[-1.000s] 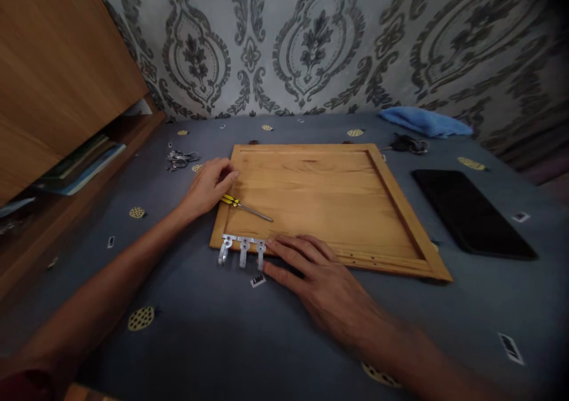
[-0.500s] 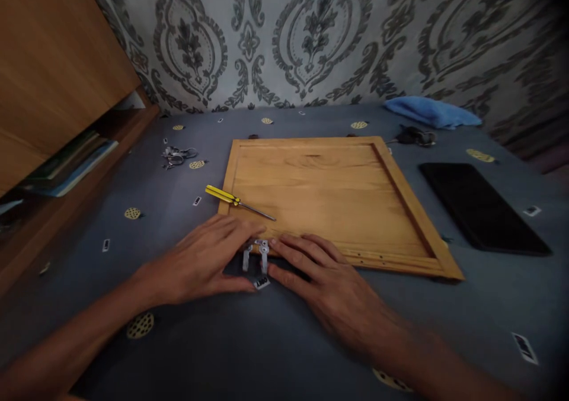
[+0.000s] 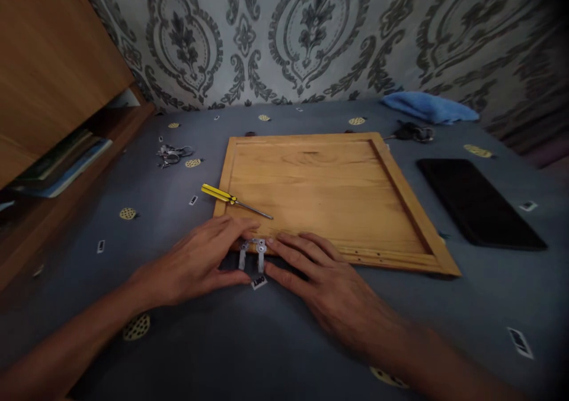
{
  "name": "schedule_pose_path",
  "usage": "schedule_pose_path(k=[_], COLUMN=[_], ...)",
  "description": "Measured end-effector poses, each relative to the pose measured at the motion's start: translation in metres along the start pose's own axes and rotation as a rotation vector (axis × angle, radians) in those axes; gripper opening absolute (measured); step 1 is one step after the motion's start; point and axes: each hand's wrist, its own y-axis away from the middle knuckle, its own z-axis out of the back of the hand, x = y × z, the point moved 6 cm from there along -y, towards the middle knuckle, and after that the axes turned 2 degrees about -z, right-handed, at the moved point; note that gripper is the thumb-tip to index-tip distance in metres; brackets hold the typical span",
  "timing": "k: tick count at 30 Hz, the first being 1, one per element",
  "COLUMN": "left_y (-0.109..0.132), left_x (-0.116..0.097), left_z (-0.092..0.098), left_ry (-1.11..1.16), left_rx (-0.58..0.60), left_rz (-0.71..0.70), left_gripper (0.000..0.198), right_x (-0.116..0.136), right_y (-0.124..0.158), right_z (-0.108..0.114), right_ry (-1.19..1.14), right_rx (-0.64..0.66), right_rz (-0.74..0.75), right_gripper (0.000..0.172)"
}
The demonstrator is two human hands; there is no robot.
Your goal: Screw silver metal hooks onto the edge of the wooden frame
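A square wooden panel (image 3: 324, 193) lies flat on a grey patterned surface. A small metal hook rack (image 3: 252, 252) sits at the panel's near left corner. My left hand (image 3: 200, 262) rests over the rack's left end, fingers stretched out flat, thumb below. My right hand (image 3: 317, 276) lies flat at the rack's right end, fingers spread on the panel's front edge. A yellow-handled screwdriver (image 3: 233, 200) lies across the panel's left rim, untouched by either hand.
A black phone (image 3: 478, 202) lies right of the panel. Behind it are a blue cloth (image 3: 429, 106) and a dark bunch of keys (image 3: 411, 131). More metal hardware (image 3: 171, 154) lies far left. A wooden shelf unit (image 3: 53, 105) with books stands at left.
My left hand left the panel's left edge beside the screwdriver and came down to the hook rack. It now covers the rack's left end. The right hand stayed put.
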Motion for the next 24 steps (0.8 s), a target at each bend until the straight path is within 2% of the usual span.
schedule_pose_path(k=[5,11,24], left_y=[0.002,-0.001,-0.01], left_x=[-0.002,-0.01,-0.018], left_z=[0.0,-0.001,-0.009], left_ry=[-0.002,-0.044,-0.142], left_rx=[0.021,-0.049,-0.043], left_rz=[-0.003,-0.016,-0.045], left_gripper=[0.056,0.056,0.057], right_x=[0.002,-0.002,-0.009], right_y=[0.002,0.01,0.013], right_z=[0.009,0.029,0.03], right_ry=[0.001,-0.064,-0.121], right_rx=[-0.09,-0.295,-0.32], right_rz=[0.0,-0.002,-0.062], right_gripper=[0.041,0.027,0.026])
